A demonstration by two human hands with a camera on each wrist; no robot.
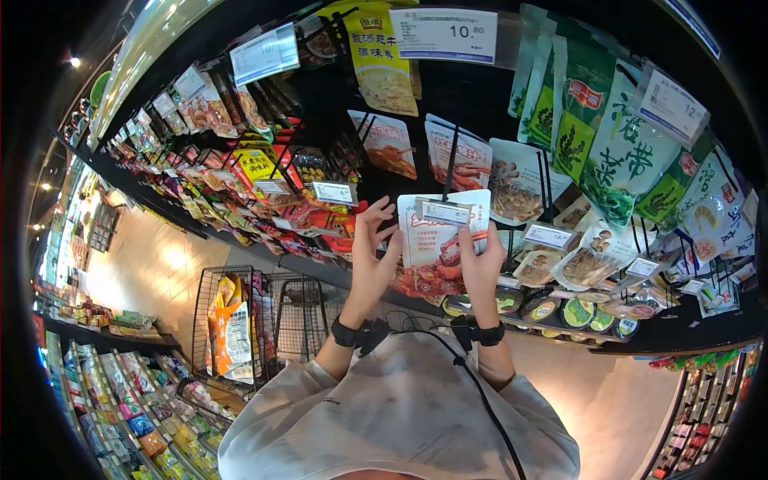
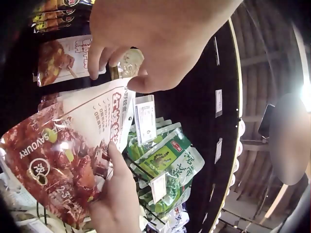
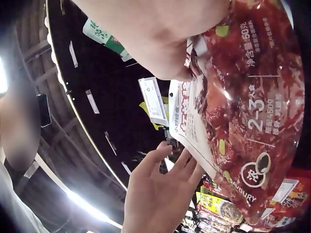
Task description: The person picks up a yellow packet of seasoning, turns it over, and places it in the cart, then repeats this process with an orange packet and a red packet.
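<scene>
A white and red seasoning pouch (image 1: 430,254), with a photo of reddish meat chunks on its lower half, hangs at the hook's front end behind a price tag (image 1: 445,211). My right hand (image 1: 483,262) grips its right side, thumb on the front, fingers hidden behind. At the opposite edge my left hand (image 1: 370,254) has its fingers loosely extended, thumb close to the pouch. In the left wrist view, the left hand (image 2: 150,43) is over the pouch's upper corner (image 2: 114,92). The right wrist view shows the left hand's fingers (image 3: 183,162) beside the pouch's white edge.
Similar pouches (image 1: 382,144) hang behind on hooks. Green vegetable packs (image 1: 616,152) hang at the right, and dried mushroom packs (image 1: 596,260) below them. Hooks and price tags jut out from the rack. A wire cart (image 1: 200,320) with an orange bag (image 1: 232,324) stands at lower left.
</scene>
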